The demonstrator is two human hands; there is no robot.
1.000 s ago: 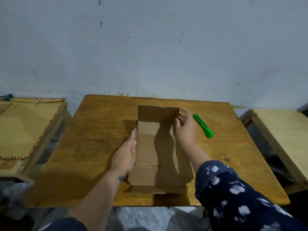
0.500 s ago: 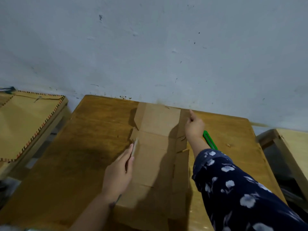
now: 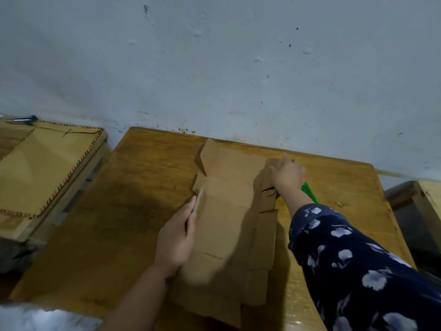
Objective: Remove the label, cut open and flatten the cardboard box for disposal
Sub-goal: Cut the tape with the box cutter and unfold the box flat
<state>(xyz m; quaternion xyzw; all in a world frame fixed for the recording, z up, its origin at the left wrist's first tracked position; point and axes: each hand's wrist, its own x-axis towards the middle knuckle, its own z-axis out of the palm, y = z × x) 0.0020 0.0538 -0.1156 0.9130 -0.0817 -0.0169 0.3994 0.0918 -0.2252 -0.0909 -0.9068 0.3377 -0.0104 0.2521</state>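
Observation:
The brown cardboard box [image 3: 229, 211] lies opened out and nearly flat on the wooden table [image 3: 133, 199], its panels stretching from the far edge toward me. My left hand [image 3: 177, 237] grips the box's left side flap between thumb and fingers. My right hand [image 3: 287, 174] rests with spread fingers on the far right flap, pressing it down. A green utility knife [image 3: 309, 192] lies on the table right of the box, mostly hidden behind my right wrist.
A lower wooden stand on the left carries a large brown envelope [image 3: 45, 168] with striped edging and a pen [image 3: 21, 120] at its far corner. Another wooden stand [image 3: 424, 199] sits at the right. A pale wall [image 3: 214, 68] rises directly behind the table.
The box went from standing open with upright walls to lying spread flat. My right hand slid to the far right flap; my left hand took the left flap. The view moved closer.

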